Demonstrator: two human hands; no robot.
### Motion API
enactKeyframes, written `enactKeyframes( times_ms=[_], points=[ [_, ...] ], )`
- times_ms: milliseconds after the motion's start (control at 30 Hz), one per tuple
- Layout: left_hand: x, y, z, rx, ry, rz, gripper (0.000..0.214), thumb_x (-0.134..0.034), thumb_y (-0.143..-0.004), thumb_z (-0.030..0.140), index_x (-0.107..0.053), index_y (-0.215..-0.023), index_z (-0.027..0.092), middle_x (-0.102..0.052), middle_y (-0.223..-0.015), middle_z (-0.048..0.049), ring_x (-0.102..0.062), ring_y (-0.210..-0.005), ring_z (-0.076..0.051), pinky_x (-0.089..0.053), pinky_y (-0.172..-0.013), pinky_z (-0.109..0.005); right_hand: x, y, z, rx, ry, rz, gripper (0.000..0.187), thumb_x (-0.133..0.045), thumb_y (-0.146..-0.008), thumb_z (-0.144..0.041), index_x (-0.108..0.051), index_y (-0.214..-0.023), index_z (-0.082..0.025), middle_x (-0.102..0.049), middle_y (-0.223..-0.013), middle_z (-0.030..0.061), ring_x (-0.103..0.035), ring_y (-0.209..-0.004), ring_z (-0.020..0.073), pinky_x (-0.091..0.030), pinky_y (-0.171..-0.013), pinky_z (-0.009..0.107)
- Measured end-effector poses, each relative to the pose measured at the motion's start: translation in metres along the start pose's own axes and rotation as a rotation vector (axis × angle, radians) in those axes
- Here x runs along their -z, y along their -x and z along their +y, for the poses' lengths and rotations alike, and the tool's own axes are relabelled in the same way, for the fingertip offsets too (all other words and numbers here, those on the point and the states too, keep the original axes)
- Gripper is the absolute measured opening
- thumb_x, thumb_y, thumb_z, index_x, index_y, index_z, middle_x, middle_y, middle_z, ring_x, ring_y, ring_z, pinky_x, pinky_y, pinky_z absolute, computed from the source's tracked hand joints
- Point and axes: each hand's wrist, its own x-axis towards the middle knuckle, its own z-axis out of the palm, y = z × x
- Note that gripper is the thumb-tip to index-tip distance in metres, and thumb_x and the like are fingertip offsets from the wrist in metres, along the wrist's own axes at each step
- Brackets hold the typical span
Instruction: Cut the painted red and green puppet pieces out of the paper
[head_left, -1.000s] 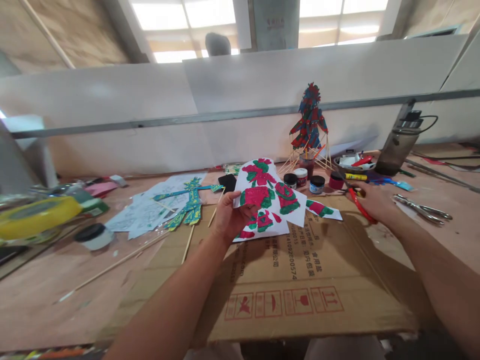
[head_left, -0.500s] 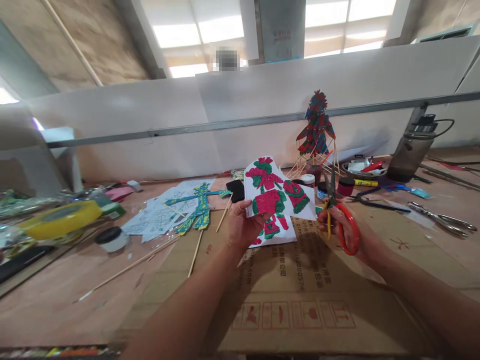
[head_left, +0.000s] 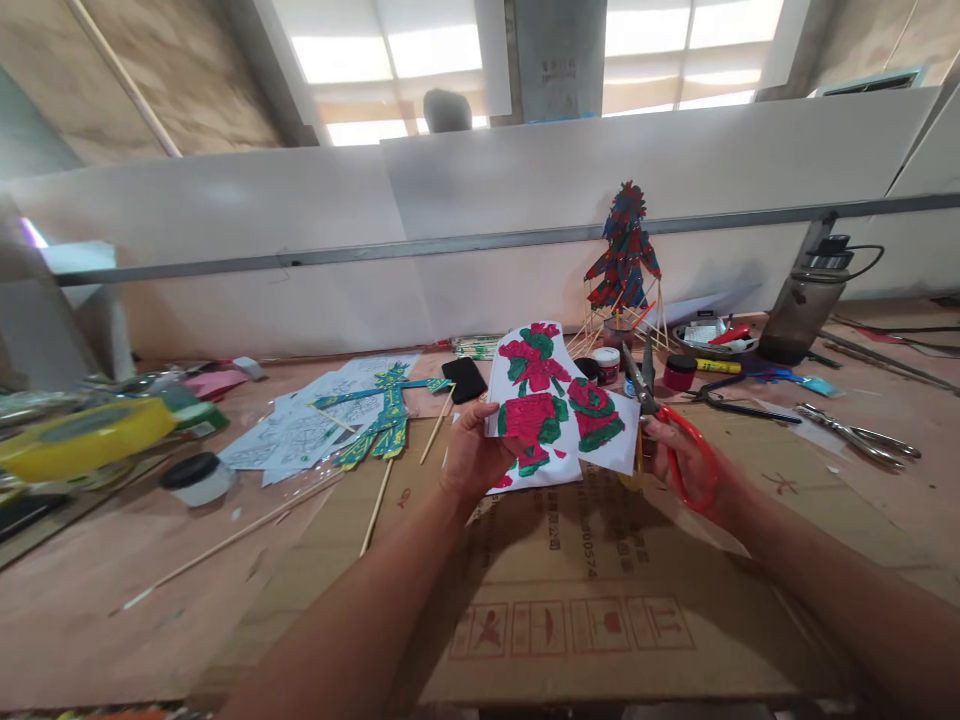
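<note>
My left hand (head_left: 484, 455) pinches a sheet of white paper (head_left: 592, 466) painted with pink and green shapes, thumb on top and fingers beneath. A second painted piece seems to lie under it, but I cannot tell if the two are joined. Red-handled scissors (head_left: 688, 470) are gripped in my right hand (head_left: 694, 462), their dark blades pointing up and away from me. The blades stand beside the paper's right edge; whether they touch it is unclear. Something yellow shows below the right fingers, partly hidden.
A cardboard sheet (head_left: 577, 670) lies beneath my hands. To the left are a blue-yellow paper figure (head_left: 390, 410) on sticks, printed sheets (head_left: 262, 430) and yellow tape (head_left: 90, 437). Behind stand a red-blue figure (head_left: 626, 250), paint jars (head_left: 679, 372) and a bottle (head_left: 806, 310); pliers (head_left: 855, 435) lie right.
The scissors have come closer to the paper's right edge, and their blades now tilt left. The held paper has lowered slightly, covering more of the piece below. The whole view has shifted a little.
</note>
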Motion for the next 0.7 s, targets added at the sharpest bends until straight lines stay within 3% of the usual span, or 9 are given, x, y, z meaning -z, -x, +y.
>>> enactKeyframes(
  times_ms=[133,367,567,700],
  points=[
    [0.004,-0.002,-0.001,0.003,-0.019,0.004,0.041,-0.059,-0.076,0.012,-0.074,-0.115,0.011,-0.082,-0.086,-0.0102,-0.076,-0.063,-0.023,-0.063,-0.059,-0.031,-0.001,0.005,-0.004,-0.021,-0.102,-0.009,0.046,-0.092,-0.072,-0.039,-0.071,-0.111,-0.028,-0.080,-0.115,0.0037,-0.077,-0.095,0.0230,-0.063,-0.083,0.032],
    [0.005,-0.002,-0.002,0.046,-0.052,0.021,0.037,-0.058,-0.077,0.013,-0.075,-0.110,0.010,-0.081,-0.080,-0.0094,-0.076,-0.064,-0.022,-0.064,-0.061,-0.030,0.005,0.002,-0.001,0.045,-0.099,0.109,0.057,-0.095,-0.069,-0.033,-0.068,-0.119,-0.030,-0.080,-0.109,0.0015,-0.076,-0.091,0.0200,-0.062,-0.080,0.029],
    [0.012,-0.004,0.004,-0.009,-0.078,0.049,0.035,-0.060,-0.077,0.013,-0.074,-0.108,0.012,-0.081,-0.080,-0.0090,-0.076,-0.062,-0.024,-0.064,-0.057,-0.034,0.005,0.004,-0.008,0.118,-0.030,0.146,0.062,-0.094,-0.067,-0.033,-0.065,-0.122,-0.033,-0.078,-0.113,0.0007,-0.076,-0.097,0.0214,-0.062,-0.083,0.032],
    [0.017,-0.008,0.010,0.018,-0.131,0.079,0.034,-0.060,-0.075,0.013,-0.074,-0.106,0.011,-0.080,-0.076,-0.0085,-0.073,-0.055,-0.023,-0.061,-0.049,-0.032,0.005,0.004,-0.012,0.127,-0.020,0.176,0.063,-0.095,-0.062,-0.034,-0.065,-0.118,-0.033,-0.078,-0.109,0.0008,-0.075,-0.098,0.0228,-0.062,-0.083,0.034]
  ],
)
